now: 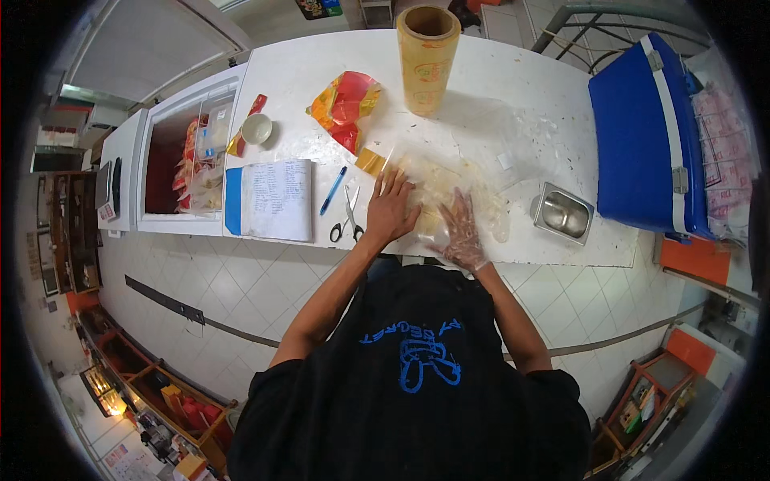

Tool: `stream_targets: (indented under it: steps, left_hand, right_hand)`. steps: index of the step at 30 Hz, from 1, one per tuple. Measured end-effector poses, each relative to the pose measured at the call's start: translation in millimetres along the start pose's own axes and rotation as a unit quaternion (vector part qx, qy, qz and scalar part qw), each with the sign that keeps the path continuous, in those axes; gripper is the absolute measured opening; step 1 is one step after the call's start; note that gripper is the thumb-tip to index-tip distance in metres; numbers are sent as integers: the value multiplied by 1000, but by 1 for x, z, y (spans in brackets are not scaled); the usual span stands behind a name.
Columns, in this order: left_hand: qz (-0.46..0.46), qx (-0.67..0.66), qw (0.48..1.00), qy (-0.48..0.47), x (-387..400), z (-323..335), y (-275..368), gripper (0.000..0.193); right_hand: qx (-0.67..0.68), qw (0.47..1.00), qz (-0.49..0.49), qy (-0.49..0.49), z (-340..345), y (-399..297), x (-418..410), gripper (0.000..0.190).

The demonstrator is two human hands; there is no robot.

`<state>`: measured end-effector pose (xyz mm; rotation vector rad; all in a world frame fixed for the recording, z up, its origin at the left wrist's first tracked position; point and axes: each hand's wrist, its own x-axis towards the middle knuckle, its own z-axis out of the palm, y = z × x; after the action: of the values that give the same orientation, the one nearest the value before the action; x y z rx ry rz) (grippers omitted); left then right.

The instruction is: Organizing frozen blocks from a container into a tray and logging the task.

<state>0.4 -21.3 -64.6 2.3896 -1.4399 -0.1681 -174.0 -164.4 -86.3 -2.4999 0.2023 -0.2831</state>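
Observation:
My bare left hand (391, 207) lies flat, fingers spread, on the left edge of a clear plastic bag or film with pale, yellowish pieces (445, 180) in or under it. A clear disposable glove covers my right hand (462, 233), which rests with its fingers apart on the right part of the same plastic. Just left of my left hand are black-handled scissors (350, 213) and a blue pen (333, 191). Beyond the plastic stands a tall roll of yellowish cling film (428, 66). A red and gold foil packet (346, 111) lies at the back left.
An open notebook (278, 198) with handwriting and a small pale bowl (257, 129) are on the left, beside an open chest freezer (186, 162) holding bags. To the right are a small steel container (563, 214) and a large blue cool box (637, 141) at the white table's end.

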Motion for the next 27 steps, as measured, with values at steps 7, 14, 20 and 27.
stream_targets:
  steps: [7, 14, 20, 27]
  left_hand:
    - [-35, -173, 984, -3, -7, -7, -5, 66]
    - [3, -61, 998, 13, 10, -25, 12, 88]
    - [-24, -45, 999, -2, 9, -3, 5, 64]
    - [-38, -54, 998, 22, 12, 2, 19, 51]
  right_hand:
    - [-202, 972, 85, -81, -4, -17, 42, 51]
    - [-41, 996, -26, -77, 2, 22, 62, 39]
    - [312, 927, 160, 136, -37, 63, 87, 30]
    - [-153, 933, 309, 102, -56, 186, 89, 74]
